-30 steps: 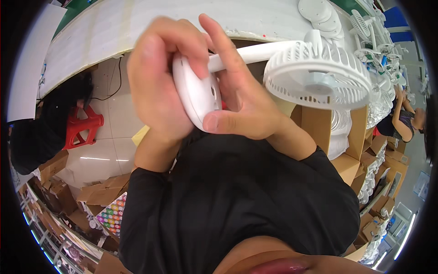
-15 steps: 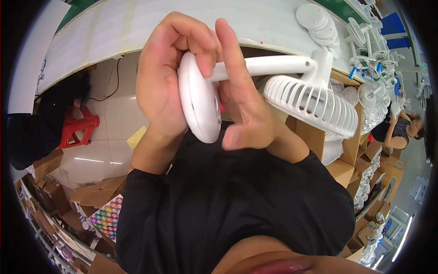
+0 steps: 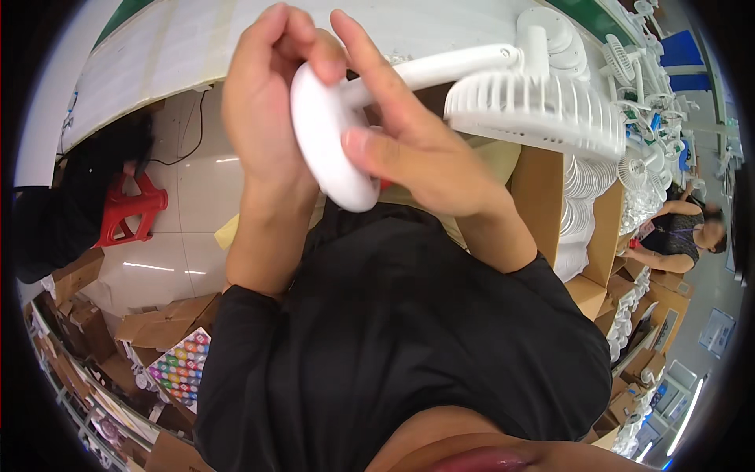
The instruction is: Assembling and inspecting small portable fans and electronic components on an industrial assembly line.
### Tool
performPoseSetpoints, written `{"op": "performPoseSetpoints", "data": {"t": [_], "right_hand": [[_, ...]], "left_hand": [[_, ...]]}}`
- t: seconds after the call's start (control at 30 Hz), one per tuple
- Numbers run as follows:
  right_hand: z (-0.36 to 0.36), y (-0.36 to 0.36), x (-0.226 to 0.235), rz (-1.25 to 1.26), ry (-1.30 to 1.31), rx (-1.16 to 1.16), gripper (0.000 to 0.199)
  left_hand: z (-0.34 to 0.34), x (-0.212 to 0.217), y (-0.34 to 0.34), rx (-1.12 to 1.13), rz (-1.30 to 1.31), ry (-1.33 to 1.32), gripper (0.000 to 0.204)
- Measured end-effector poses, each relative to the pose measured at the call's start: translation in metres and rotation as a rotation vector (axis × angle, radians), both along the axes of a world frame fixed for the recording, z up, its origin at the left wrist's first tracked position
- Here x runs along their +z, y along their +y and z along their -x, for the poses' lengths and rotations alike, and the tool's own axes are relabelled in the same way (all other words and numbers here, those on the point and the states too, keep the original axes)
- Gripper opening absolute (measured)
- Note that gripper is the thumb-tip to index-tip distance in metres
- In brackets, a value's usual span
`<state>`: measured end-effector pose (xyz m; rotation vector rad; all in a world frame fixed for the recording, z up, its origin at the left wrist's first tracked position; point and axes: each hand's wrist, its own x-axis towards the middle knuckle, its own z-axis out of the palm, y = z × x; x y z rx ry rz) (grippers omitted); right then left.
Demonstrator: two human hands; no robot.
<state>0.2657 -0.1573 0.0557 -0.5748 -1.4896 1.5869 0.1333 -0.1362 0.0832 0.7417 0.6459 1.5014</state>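
A white desk fan [image 3: 472,64] is held sideways in front of me. Its rounded base [image 3: 318,141] lies between my hands, while its stem runs right to the caged head [image 3: 539,114]. My left hand [image 3: 263,110] cups the outer face of the base, fingers curled over its far edge. My right hand [image 3: 425,153] has its thumb pressed on the base's other face, and its fingers reach across the stem. Those fingers hide part of the stem where it meets the base. The cage is slightly blurred.
Beyond my hands runs a white worktable [image 3: 173,55], with stacked white discs [image 3: 550,35] at its right. An open carton [image 3: 543,204] holds white grilles [image 3: 586,181]. More fans stand far right, near a co-worker [image 3: 680,236]. A red stool [image 3: 134,208] is at left.
The fan and both hands have moved away from me and slightly left. My right thumb has come onto the face of the base. The fan head has tilted to a flatter angle.
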Motion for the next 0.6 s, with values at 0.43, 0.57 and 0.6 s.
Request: {"op": "performPoseSetpoints", "data": {"t": [0.43,0.57,0.6], "right_hand": [[-0.002,-0.008,0.014,0.299,-0.001,0.021,0.093],[-0.001,-0.012,0.016,0.285,-0.034,0.021,0.094],[0.0,-0.014,0.02,0.321,-0.061,0.012,0.095]], "left_hand": [[-0.005,-0.002,-0.011,0.198,-0.322,0.274,0.024],[-0.011,0.009,-0.017,0.306,-0.32,0.467,0.025],[-0.011,0.013,-0.02,0.263,-0.292,0.412,0.025]]}}
